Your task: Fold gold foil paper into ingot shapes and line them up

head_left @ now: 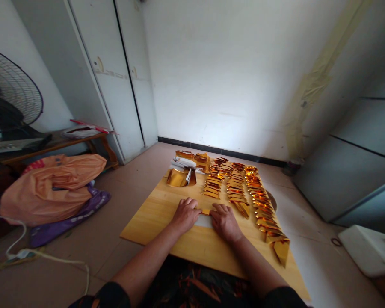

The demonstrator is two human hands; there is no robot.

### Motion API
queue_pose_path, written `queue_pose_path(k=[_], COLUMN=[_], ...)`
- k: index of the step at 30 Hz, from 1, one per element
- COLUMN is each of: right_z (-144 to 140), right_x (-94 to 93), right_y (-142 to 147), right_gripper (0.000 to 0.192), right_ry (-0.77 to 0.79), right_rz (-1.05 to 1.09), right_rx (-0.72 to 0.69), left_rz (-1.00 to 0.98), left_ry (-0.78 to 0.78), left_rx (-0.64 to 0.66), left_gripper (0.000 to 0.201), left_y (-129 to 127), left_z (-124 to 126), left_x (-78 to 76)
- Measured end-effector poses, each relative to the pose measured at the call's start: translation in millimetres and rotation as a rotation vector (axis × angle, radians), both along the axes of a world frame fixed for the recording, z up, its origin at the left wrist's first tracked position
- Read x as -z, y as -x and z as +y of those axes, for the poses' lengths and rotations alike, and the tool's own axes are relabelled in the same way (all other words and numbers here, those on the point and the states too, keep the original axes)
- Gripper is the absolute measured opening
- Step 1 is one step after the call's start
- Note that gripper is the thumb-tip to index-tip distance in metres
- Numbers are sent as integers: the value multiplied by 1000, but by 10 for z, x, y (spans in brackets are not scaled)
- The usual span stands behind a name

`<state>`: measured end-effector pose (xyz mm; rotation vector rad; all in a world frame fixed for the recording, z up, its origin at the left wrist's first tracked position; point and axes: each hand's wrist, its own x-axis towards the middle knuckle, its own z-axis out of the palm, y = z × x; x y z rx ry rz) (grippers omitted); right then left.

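head | left hand [186, 214] and right hand [225, 221] palm-down, fingers together, pressing one paper sheet [205, 219] flat on wooden board [154, 216], gold edge showing between thumbs | folded gold pieces [235, 188] in rows beyond hands | unfolded sheet stack [182, 169] far left of board | fan [9, 94] at left

A plain room in a home used for handwork: a tiled floor [137, 179], bare white wall [231, 72] and wardrobe doors [115, 72] beyond the grip, a standing fan [9, 94] and stuffed orange bag [51, 184] off to its left.
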<state>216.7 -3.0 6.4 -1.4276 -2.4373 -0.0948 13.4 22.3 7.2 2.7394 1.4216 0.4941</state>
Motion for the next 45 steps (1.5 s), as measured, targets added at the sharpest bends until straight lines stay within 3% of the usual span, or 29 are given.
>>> queue_pose_path(k=[9,13,15,19,25,29,36,45], right_z=[-86,-74,-65,-55,-114,-184,-151,-59], right_x=[-59,-69,-58,-35,-30,-24,47,57], right_y=[-179,-272,-289,-258,-146,-21,47,13], right_gripper=[21,37,35,29,28,17,14,11], right_ry=[128,195,200,183,175,158,110,166], right_rz=[70,104,115,110,67,54,25,218], right_rx=[-127,-184,-190,-155,-108,-19,26,65], left_rz=[88,80,96,111,89,71,57,54], left_ry=[76,101,98,79,90,115,128,116], left_rx=[43,71,65,48,102,104,129,130], left_gripper=[18,36,32,23,28,30,49,24], left_y=[-53,-13,-7,-5,97,151,92,42], left_z=[-56,-133,-164,-166,-78,-97,-162,-100], left_x=[-127,-193,-213,-214,-209,-194,-139,-63])
